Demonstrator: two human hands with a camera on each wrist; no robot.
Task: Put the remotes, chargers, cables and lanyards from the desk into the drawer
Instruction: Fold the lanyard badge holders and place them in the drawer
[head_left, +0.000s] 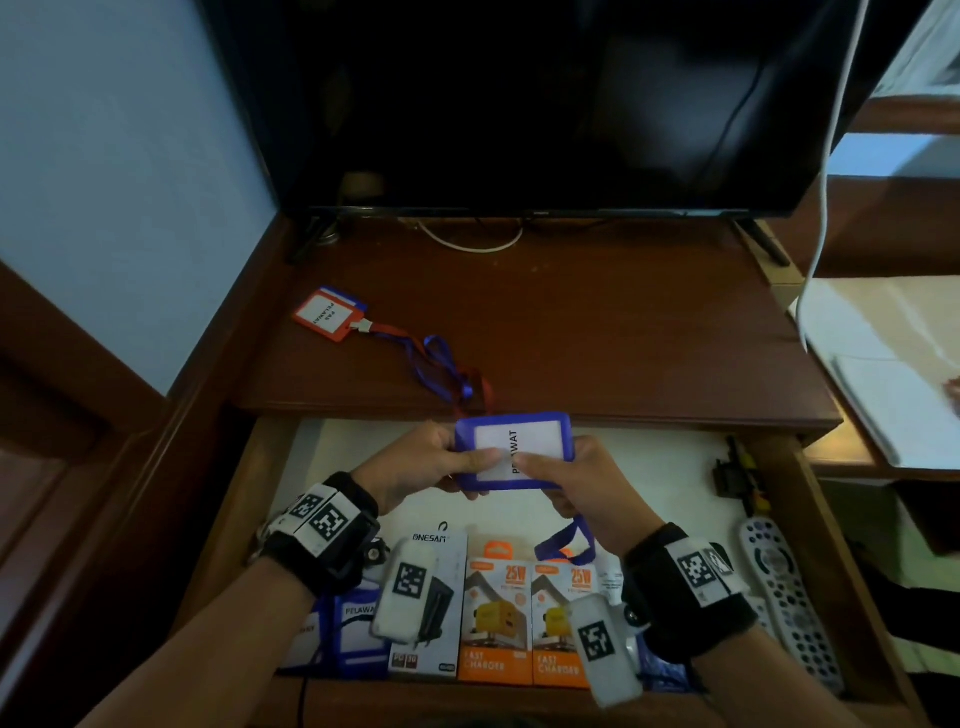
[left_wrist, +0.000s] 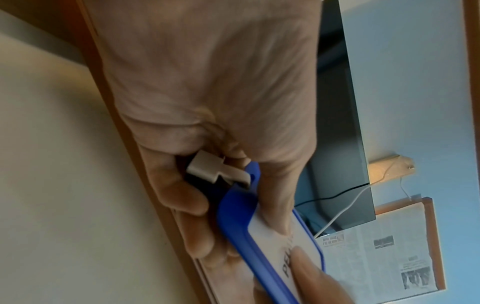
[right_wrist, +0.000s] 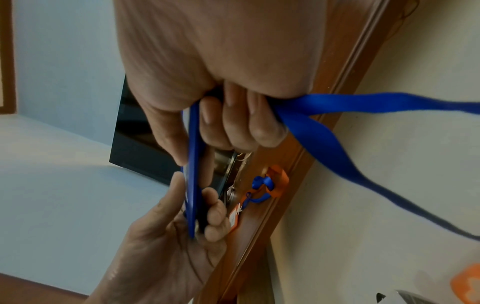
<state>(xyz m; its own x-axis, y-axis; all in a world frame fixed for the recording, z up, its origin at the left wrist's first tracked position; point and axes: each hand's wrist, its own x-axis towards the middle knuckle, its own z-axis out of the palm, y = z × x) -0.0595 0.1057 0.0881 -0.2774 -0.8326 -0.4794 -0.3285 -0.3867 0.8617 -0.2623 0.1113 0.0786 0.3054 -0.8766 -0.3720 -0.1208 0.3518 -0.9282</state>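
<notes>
A blue badge holder (head_left: 514, 450) with a white card is held over the open drawer (head_left: 270, 467) by both hands. My left hand (head_left: 415, 465) pinches its left end, thumb on the card, fingers beneath near the white clip (left_wrist: 207, 168). My right hand (head_left: 576, 480) pinches the right end and also grips the blue lanyard strap (right_wrist: 363, 102), which hangs down into the drawer (head_left: 566, 543). On the desk (head_left: 623, 332) lies a red badge holder (head_left: 327, 314) with tangled red and blue straps (head_left: 441, 364).
The drawer holds charger boxes (head_left: 496, 618), blue badge holders (head_left: 353, 634), a grey remote (head_left: 789, 592) and a black plug with cables (head_left: 737, 475). A dark TV (head_left: 545, 104) stands at the back of the desk with a white cable (head_left: 467, 244) beneath it.
</notes>
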